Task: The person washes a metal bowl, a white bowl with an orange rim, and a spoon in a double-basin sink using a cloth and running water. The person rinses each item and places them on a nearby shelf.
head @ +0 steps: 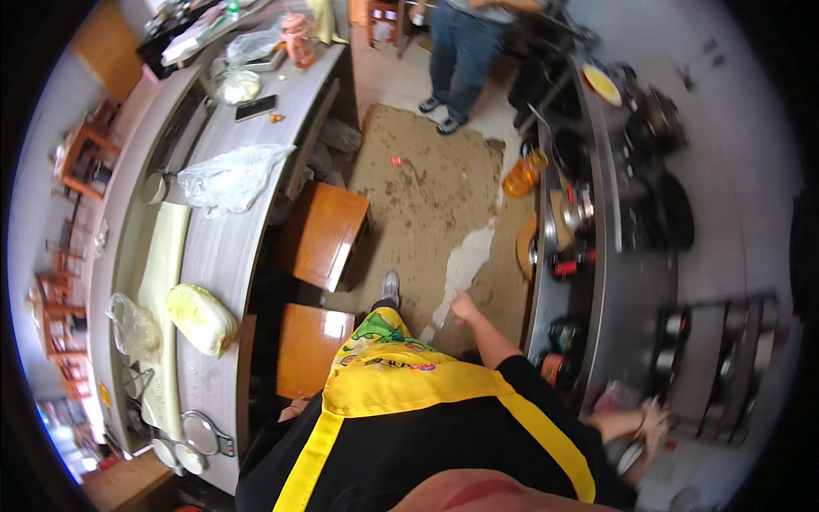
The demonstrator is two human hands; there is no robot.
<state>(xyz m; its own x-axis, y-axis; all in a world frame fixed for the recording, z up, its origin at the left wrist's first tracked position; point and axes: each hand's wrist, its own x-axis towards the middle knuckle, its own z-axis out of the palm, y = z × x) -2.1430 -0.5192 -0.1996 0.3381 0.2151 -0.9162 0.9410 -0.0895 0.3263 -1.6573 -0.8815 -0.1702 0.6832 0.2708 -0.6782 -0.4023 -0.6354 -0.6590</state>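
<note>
My right hand hangs in front of my yellow apron, above the floor. Its fingers are loosely curled, one stands out from the rest, and I see nothing held. Only a small part of my left hand shows, beside the near wooden stool; my body hides the rest. To the left, a napa cabbage lies on the grey counter, partly over a pale mat. A crumpled clear plastic bag rests farther along.
Another wooden stool stands by the counter. A person stands ahead on the brown floor mat. Another person's hands are at lower right. A metal shelf bench with pans runs along the right, near an orange-filled jar.
</note>
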